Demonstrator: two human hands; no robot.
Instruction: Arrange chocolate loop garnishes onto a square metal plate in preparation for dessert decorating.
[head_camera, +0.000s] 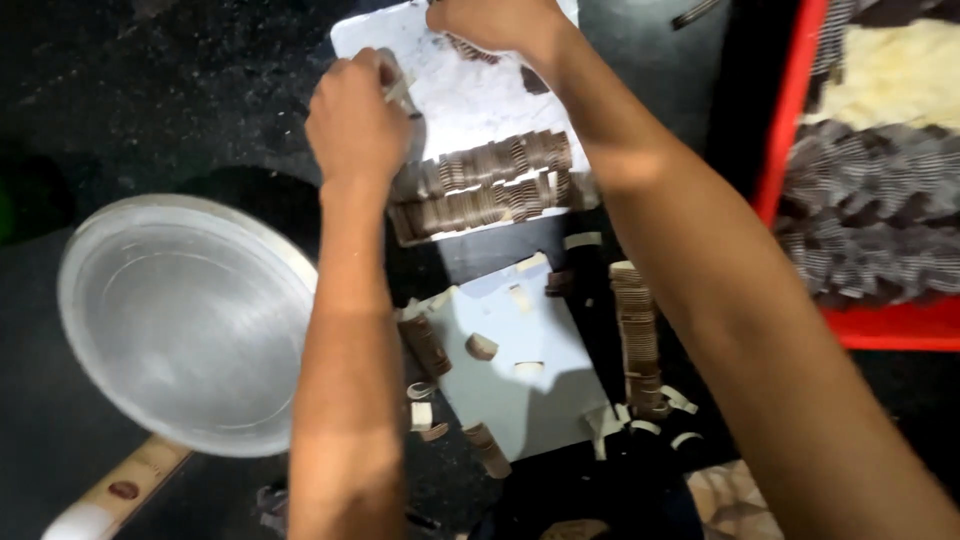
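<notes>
From the head camera, the left hand (352, 120) is curled closed over a small pale piece at the edge of a white board (470, 100). The right hand (495, 22) presses on the board's far end, its fingers cut off by the frame, so its grip cannot be told. Rows of brown-and-cream ridged pieces (490, 185) lie just below both hands. A round metal tray (185, 320) sits left, well apart.
</notes>
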